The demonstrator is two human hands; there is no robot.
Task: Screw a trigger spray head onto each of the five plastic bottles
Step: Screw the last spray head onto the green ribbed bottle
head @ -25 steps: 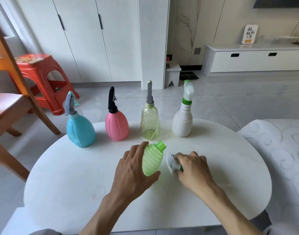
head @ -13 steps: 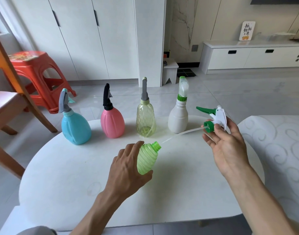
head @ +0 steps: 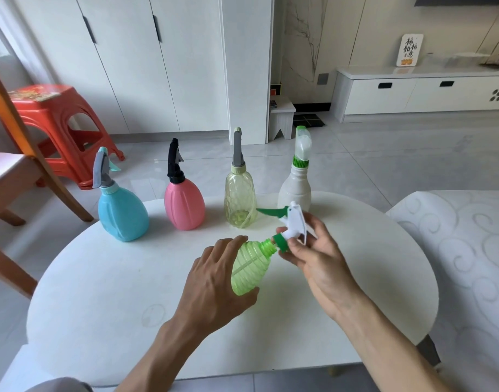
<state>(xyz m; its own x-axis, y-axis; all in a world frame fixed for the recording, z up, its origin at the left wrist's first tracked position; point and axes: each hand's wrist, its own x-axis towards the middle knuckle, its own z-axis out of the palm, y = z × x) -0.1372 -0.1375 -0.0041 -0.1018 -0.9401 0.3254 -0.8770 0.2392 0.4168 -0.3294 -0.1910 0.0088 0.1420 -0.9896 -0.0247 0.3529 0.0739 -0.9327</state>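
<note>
My left hand [head: 214, 284] grips a ribbed light-green bottle [head: 249, 268], tilted with its threaded neck pointing up and right. My right hand [head: 313, 250] pinches a white trigger spray head [head: 295, 222] with a green trigger and green cap, the cap sitting right at the bottle's neck; the dip tube runs inside the bottle. Behind stand a blue bottle [head: 121, 213], a pink bottle [head: 184, 203], a clear yellowish bottle [head: 240, 199] and a white bottle [head: 295, 190], each upright with a spray head on it.
All stand on a round white table [head: 129, 292]. A wooden chair [head: 13, 171] and a red plastic stool [head: 53, 123] lie to the left, a patterned white cushion [head: 463, 250] to the right. White cabinets line the back wall.
My right hand picked the spray head up from the table, swung it out to the right, then brought it back; its tube slid into the green bottle and the cap reached the neck.
</note>
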